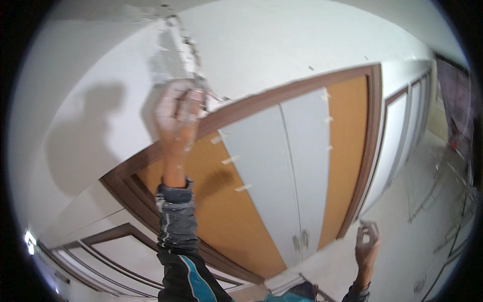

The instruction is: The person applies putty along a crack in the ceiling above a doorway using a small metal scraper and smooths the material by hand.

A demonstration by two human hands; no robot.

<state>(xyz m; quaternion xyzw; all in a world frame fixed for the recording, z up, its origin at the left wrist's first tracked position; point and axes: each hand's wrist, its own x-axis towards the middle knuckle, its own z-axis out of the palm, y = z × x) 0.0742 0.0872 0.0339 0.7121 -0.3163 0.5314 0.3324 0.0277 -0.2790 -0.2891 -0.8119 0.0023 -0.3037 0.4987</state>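
Observation:
My left hand (177, 108) is raised to the wall corner, above the brown door-like frame. Its fingers are curled and slightly blurred, dusted with white. A small dark shape shows by the fingertips, but I cannot make out what it is. Right by that hand, a rough broken strip (186, 48) of plaster with dark gaps runs up the wall. My right hand (368, 241) is held low on the right, away from the wall, with thumb and fingers bent together in a ring. Whatever it pinches, if anything, is too small to name.
Below the strip stands a cabinet with grey doors (266, 166), orange-brown side panels (347, 141) and bits of tape along the edges. A brown frame (302, 95) surrounds it. More framed panels (397, 136) stand farther right, near a dark curtain (455, 95). Pale floor (402, 211) lies below.

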